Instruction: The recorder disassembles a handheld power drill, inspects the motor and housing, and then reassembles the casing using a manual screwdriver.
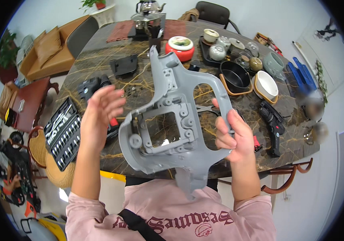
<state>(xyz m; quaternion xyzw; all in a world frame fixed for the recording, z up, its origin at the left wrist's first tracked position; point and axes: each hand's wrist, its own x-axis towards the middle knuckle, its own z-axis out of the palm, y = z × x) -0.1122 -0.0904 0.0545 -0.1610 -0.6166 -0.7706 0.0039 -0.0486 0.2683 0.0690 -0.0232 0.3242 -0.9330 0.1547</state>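
A grey plastic frame (172,120), moulded with bosses, ribs and two large openings, is held upright above the near edge of a dark marble table (99,52). The right hand (232,134) is clamped on the frame's right bar, fingers wrapped round it. The left hand (99,116) is open, fingers spread, just left of the frame and not touching it. The frame's lower tab overlaps the person's pink sweatshirt (172,217); its far face is hidden. Behind the left hand, a red-and-black tool is mostly covered. On the table lie an open socket set (62,132) at the left edge, a black power drill (272,124) at the right, a red lidded jar (180,47) and a tray of tea ware (230,50). A tan sofa (51,52) stands beyond, beside white walls.
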